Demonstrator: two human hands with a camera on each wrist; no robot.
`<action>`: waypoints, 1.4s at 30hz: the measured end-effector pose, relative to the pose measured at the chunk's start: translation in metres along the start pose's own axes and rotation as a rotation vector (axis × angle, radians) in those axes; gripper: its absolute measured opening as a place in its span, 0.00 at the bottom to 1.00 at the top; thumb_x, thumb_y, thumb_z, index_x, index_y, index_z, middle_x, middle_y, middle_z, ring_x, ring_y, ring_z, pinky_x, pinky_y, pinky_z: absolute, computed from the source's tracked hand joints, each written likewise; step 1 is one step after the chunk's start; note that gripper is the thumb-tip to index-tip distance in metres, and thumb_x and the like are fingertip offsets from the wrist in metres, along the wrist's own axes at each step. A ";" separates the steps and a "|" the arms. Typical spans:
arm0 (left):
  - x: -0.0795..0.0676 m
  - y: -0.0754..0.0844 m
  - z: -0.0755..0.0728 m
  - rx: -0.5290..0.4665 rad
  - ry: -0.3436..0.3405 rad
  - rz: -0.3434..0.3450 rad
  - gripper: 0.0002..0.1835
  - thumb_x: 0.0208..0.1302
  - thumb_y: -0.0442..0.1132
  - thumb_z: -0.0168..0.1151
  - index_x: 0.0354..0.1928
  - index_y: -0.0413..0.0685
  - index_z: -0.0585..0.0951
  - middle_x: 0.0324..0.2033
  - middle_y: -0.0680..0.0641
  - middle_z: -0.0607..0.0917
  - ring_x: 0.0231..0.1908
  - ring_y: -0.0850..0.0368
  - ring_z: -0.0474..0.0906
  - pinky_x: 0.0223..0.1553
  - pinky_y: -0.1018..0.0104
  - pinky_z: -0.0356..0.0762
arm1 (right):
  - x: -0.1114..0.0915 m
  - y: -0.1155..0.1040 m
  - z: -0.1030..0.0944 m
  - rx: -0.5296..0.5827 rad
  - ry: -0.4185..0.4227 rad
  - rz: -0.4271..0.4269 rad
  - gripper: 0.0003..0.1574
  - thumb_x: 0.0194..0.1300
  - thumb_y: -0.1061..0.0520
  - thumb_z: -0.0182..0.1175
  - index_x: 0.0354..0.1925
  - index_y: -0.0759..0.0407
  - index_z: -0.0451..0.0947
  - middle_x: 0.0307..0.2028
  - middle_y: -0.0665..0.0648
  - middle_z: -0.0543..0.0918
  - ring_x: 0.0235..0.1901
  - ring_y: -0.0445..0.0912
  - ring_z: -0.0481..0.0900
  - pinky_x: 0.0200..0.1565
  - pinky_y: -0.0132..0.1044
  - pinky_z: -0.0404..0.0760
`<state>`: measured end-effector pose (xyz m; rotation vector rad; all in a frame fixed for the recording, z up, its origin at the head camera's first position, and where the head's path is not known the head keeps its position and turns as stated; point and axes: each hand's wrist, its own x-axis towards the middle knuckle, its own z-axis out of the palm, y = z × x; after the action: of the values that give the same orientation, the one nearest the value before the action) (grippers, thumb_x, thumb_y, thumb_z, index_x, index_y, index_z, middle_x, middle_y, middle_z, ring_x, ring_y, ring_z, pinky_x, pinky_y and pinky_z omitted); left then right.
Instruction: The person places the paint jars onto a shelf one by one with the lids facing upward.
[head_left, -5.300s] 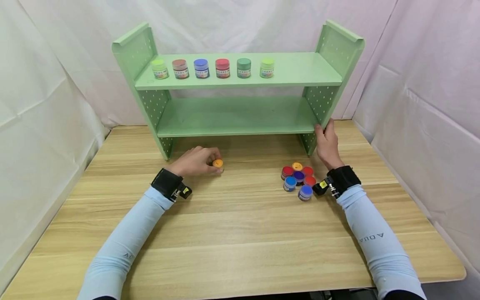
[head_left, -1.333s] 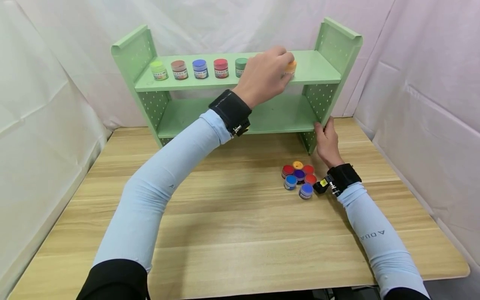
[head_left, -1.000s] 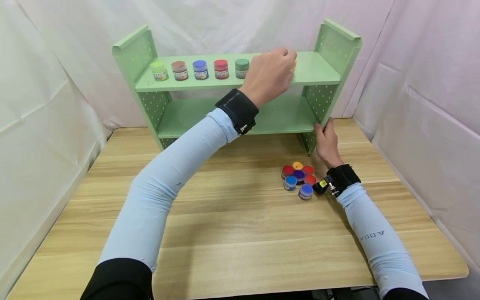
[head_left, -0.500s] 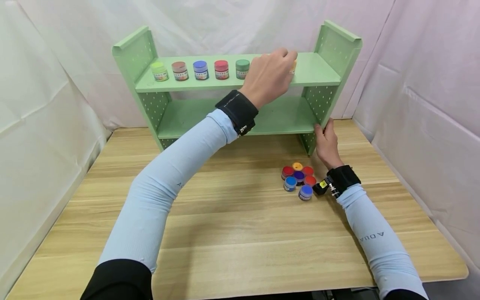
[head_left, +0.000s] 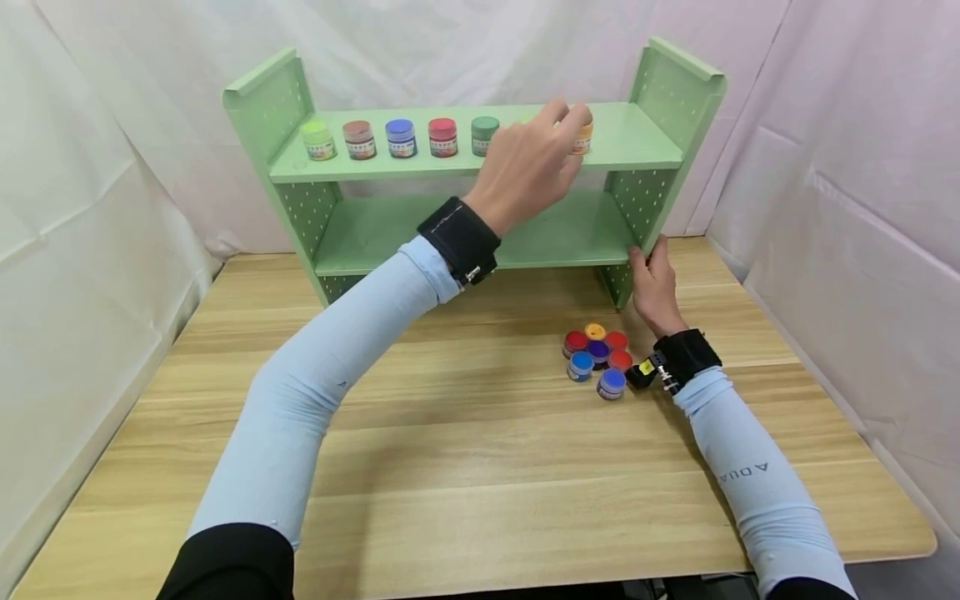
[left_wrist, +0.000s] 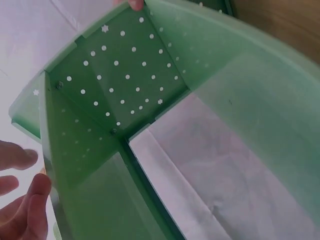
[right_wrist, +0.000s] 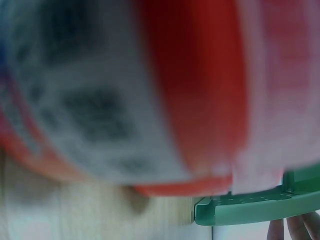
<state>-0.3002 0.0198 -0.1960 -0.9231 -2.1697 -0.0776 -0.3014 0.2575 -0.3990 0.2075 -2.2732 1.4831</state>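
Observation:
My left hand (head_left: pixel 528 167) is at the upper board of the green shelf (head_left: pixel 480 172), beside an orange-lidded paint jar (head_left: pixel 582 142) standing there. In the left wrist view its fingers (left_wrist: pixel 17 156) and thumb are apart. To the left stand paint jars in a row: light green (head_left: pixel 318 140), brown (head_left: pixel 360 140), blue (head_left: pixel 401 138), red (head_left: pixel 443 137) and dark green (head_left: pixel 483 136). The second light green jar is mostly hidden behind the hand. My right hand (head_left: pixel 655 287) grips the shelf's right side panel low down, thumb in front; its fingertips are partly hidden.
On the wooden table (head_left: pixel 465 467) several more paint jars cluster by the right wrist, among them an orange one (head_left: pixel 595 332), a purple one (head_left: pixel 597 353) and a blue one (head_left: pixel 611 383). A red jar (right_wrist: pixel 195 90) fills the right wrist view. White cloth (head_left: pixel 840 208) surrounds the table.
The left hand has carried the orange jar from the table to the upper board, let go of it and drawn slightly back. The right hand keeps its grip on the shelf.

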 end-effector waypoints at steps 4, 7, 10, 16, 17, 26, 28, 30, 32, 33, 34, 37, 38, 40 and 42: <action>-0.019 -0.001 -0.003 -0.076 0.111 0.018 0.17 0.65 0.40 0.52 0.53 0.44 0.78 0.39 0.49 0.79 0.17 0.60 0.63 0.18 0.69 0.59 | 0.001 -0.001 0.001 -0.002 -0.001 -0.001 0.33 0.76 0.43 0.38 0.72 0.49 0.47 0.67 0.57 0.63 0.59 0.44 0.65 0.56 0.44 0.66; -0.036 -0.003 -0.005 -0.123 0.182 0.022 0.16 0.66 0.44 0.55 0.50 0.43 0.79 0.40 0.48 0.80 0.17 0.60 0.64 0.16 0.67 0.60 | 0.001 -0.001 0.000 0.004 -0.002 -0.006 0.33 0.76 0.43 0.38 0.73 0.49 0.46 0.67 0.57 0.62 0.60 0.45 0.65 0.57 0.44 0.65; -0.058 -0.006 -0.005 -0.145 0.220 -0.004 0.17 0.66 0.48 0.55 0.49 0.44 0.79 0.41 0.48 0.81 0.16 0.59 0.63 0.15 0.66 0.60 | 0.001 -0.002 0.000 0.013 -0.010 -0.004 0.33 0.76 0.43 0.38 0.73 0.49 0.46 0.68 0.57 0.61 0.60 0.45 0.64 0.57 0.45 0.65; -0.107 -0.021 0.002 -0.200 0.286 -0.111 0.16 0.64 0.47 0.58 0.45 0.43 0.80 0.39 0.48 0.83 0.19 0.60 0.71 0.14 0.68 0.60 | -0.006 -0.021 -0.002 0.031 -0.026 -0.001 0.33 0.77 0.49 0.37 0.73 0.57 0.45 0.68 0.63 0.59 0.61 0.48 0.63 0.58 0.45 0.64; -0.114 -0.025 0.004 -0.212 0.303 -0.132 0.15 0.63 0.47 0.58 0.43 0.42 0.80 0.38 0.48 0.83 0.19 0.61 0.73 0.14 0.69 0.62 | -0.008 -0.025 -0.002 0.032 -0.028 0.000 0.32 0.77 0.50 0.37 0.73 0.59 0.45 0.68 0.64 0.59 0.61 0.48 0.63 0.58 0.46 0.63; -0.173 -0.081 0.009 -0.182 0.440 -0.392 0.13 0.62 0.46 0.60 0.37 0.42 0.82 0.32 0.49 0.85 0.15 0.61 0.74 0.16 0.68 0.68 | -0.008 -0.027 -0.002 0.025 -0.024 0.000 0.33 0.76 0.51 0.37 0.73 0.58 0.44 0.69 0.63 0.57 0.63 0.49 0.61 0.59 0.48 0.62; -0.181 -0.092 0.005 -0.159 0.471 -0.427 0.14 0.61 0.47 0.60 0.35 0.42 0.82 0.31 0.49 0.85 0.15 0.61 0.74 0.17 0.67 0.68 | -0.004 -0.016 -0.002 0.032 -0.020 -0.003 0.33 0.76 0.49 0.38 0.73 0.54 0.44 0.69 0.60 0.57 0.62 0.48 0.61 0.59 0.48 0.62; -0.187 -0.102 0.000 -0.132 0.495 -0.448 0.14 0.61 0.46 0.60 0.34 0.41 0.82 0.30 0.49 0.84 0.15 0.59 0.74 0.18 0.65 0.68 | 0.000 -0.005 -0.001 0.034 -0.013 -0.006 0.33 0.76 0.47 0.38 0.74 0.52 0.44 0.69 0.58 0.58 0.62 0.46 0.62 0.58 0.47 0.63; -0.192 -0.112 -0.005 -0.108 0.528 -0.472 0.13 0.60 0.46 0.60 0.33 0.40 0.81 0.28 0.48 0.83 0.15 0.58 0.74 0.19 0.63 0.68 | 0.001 -0.001 0.000 0.035 -0.006 -0.005 0.33 0.76 0.46 0.38 0.73 0.50 0.45 0.68 0.58 0.60 0.61 0.46 0.63 0.58 0.46 0.64; -0.195 -0.116 -0.008 -0.093 0.544 -0.486 0.13 0.60 0.45 0.60 0.32 0.40 0.81 0.27 0.48 0.83 0.16 0.57 0.74 0.20 0.63 0.68 | 0.001 -0.001 0.001 0.034 -0.005 -0.003 0.33 0.76 0.45 0.38 0.73 0.50 0.45 0.68 0.57 0.60 0.60 0.45 0.63 0.58 0.46 0.64; -0.197 -0.121 -0.011 -0.079 0.564 -0.503 0.13 0.60 0.45 0.60 0.31 0.40 0.80 0.26 0.48 0.83 0.16 0.57 0.74 0.20 0.62 0.68 | 0.001 0.000 0.001 0.033 -0.003 -0.003 0.33 0.76 0.45 0.38 0.73 0.50 0.46 0.68 0.58 0.61 0.60 0.45 0.64 0.57 0.45 0.64; -0.205 -0.132 -0.017 -0.037 0.631 -0.593 0.15 0.59 0.46 0.61 0.28 0.40 0.79 0.22 0.48 0.81 0.16 0.57 0.74 0.22 0.62 0.67 | 0.000 0.000 0.002 0.017 0.001 -0.002 0.33 0.76 0.43 0.38 0.72 0.50 0.47 0.66 0.59 0.64 0.58 0.46 0.66 0.55 0.45 0.66; -0.207 -0.135 -0.019 -0.030 0.648 -0.633 0.15 0.59 0.47 0.61 0.27 0.40 0.78 0.21 0.49 0.81 0.17 0.57 0.74 0.23 0.63 0.67 | 0.000 0.001 0.002 0.010 0.001 0.000 0.33 0.75 0.43 0.38 0.72 0.50 0.47 0.66 0.59 0.64 0.58 0.46 0.66 0.55 0.45 0.66; -0.212 -0.140 -0.021 -0.015 0.659 -0.722 0.16 0.58 0.50 0.61 0.25 0.44 0.77 0.19 0.50 0.80 0.18 0.59 0.74 0.24 0.64 0.65 | 0.000 0.001 0.001 0.000 0.001 0.002 0.33 0.75 0.42 0.38 0.72 0.49 0.47 0.66 0.59 0.64 0.58 0.46 0.66 0.55 0.44 0.66; -0.216 -0.145 -0.021 -0.008 0.647 -0.811 0.17 0.57 0.53 0.61 0.25 0.48 0.76 0.18 0.51 0.80 0.19 0.60 0.73 0.26 0.66 0.63 | -0.001 0.001 0.001 -0.005 -0.001 0.007 0.33 0.75 0.42 0.38 0.73 0.48 0.47 0.66 0.58 0.63 0.59 0.45 0.65 0.55 0.44 0.66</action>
<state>-0.2830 -0.2213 -0.2936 0.0540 -1.7774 -0.6758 -0.3011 0.2571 -0.4000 0.1990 -2.2802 1.4804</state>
